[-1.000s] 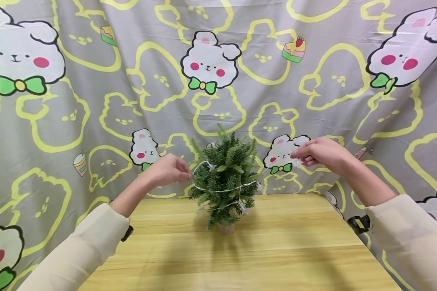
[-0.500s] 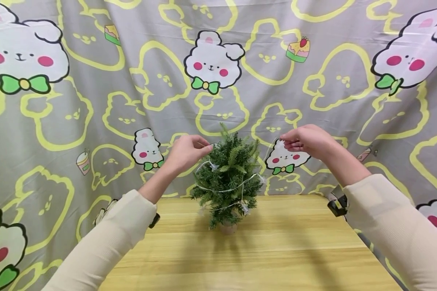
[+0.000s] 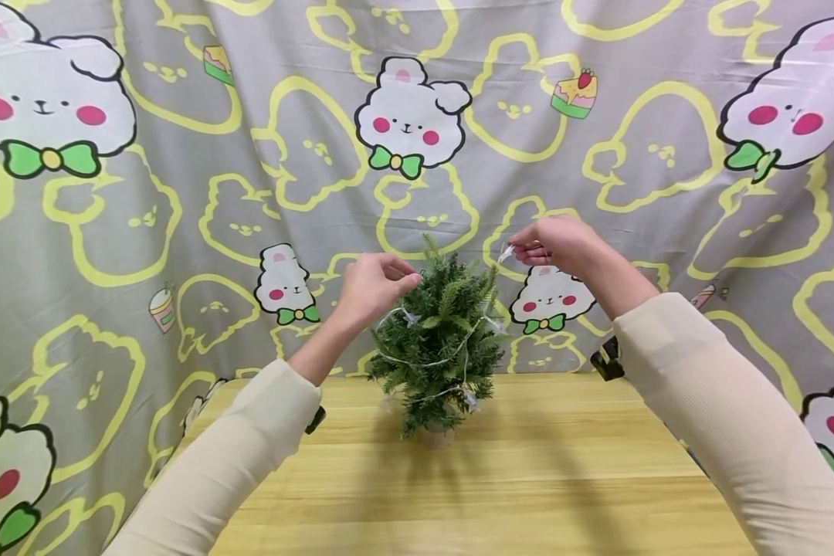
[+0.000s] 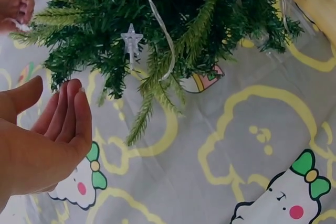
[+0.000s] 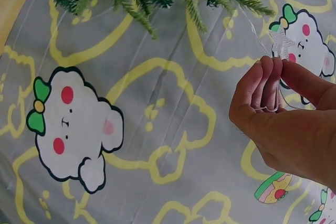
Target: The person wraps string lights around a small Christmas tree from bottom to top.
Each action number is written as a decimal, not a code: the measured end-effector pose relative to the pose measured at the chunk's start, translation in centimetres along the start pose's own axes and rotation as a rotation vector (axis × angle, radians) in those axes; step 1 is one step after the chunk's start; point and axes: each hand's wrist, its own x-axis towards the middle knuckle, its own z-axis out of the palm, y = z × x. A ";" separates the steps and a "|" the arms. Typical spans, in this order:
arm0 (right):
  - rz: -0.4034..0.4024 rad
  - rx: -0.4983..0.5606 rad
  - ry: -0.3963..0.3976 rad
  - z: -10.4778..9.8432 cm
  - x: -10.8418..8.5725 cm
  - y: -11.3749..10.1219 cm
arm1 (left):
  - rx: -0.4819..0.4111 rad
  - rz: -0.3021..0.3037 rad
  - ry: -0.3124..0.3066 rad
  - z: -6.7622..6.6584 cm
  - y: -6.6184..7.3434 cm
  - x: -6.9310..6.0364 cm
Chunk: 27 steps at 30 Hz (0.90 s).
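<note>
A small green artificial Christmas tree (image 3: 439,324) stands upright on the wooden table (image 3: 528,463), with a clear string of star lights (image 3: 424,363) wound across its front. At the upper right of the tree, my right hand (image 3: 559,243) pinches the string by a clear star light (image 5: 282,43) between thumb and fingers. A loop of wire runs through the curled fingers in the right wrist view. My left hand (image 3: 378,286) is by the tree's upper left, its thumb apart from its loosely bent fingers (image 4: 68,114). Another star light (image 4: 131,40) hangs among the branches near it.
Behind the table hangs a grey curtain (image 3: 417,201) printed with white cartoon animals and yellow outlines. The tree's base (image 3: 438,437) rests toward the table's back edge. Cream sleeves (image 3: 709,401) cover both forearms.
My left hand has risen from the tree's left side to near its top. My right hand has moved up and left toward the tree, carrying the light string.
</note>
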 end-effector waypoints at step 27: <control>0.008 -0.177 0.046 6.2 1.5 -2.8 | -0.032 0.077 0.037 0.9 -0.4 -0.1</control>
